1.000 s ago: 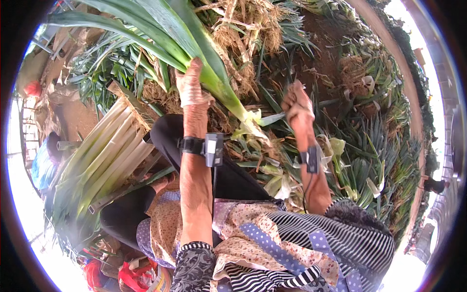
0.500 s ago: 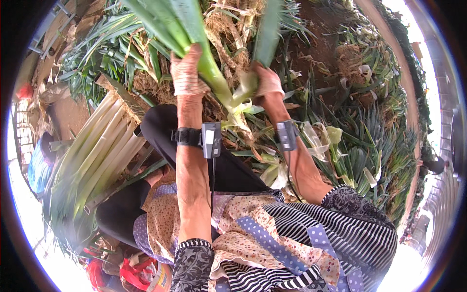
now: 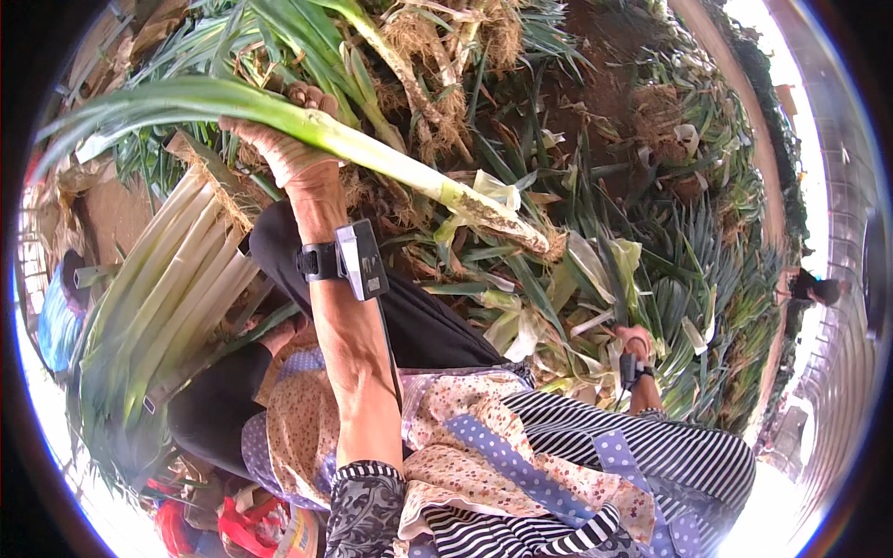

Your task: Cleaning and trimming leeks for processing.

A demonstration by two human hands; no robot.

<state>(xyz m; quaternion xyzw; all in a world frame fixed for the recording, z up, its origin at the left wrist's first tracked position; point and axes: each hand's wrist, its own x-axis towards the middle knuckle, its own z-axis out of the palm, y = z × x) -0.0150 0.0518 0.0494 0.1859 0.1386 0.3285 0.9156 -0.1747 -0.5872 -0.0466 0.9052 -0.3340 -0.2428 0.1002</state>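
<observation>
My left hand, its fingers and palm wrapped with pale tape, is closed round a leek. The leek lies slantwise: its long green leaves reach to the upper left, and its soiled white stalk ends in a small tuft of roots at the lower right. Away to the right, low beside my knee, my right hand is down among stripped leek leaves. Its fingers are too small and partly hidden to read. Both wrists wear a strapped-on device.
On the left, trimmed leeks rest side by side in a metal frame. Untrimmed leeks with bushy roots are heaped ahead. More leek greens pile along the right. Red plastic bags sit at the lower left.
My right hand has left the leek and moved down to the right among the leaves. My left hand has shifted left, tilting the leek from steep to slanting.
</observation>
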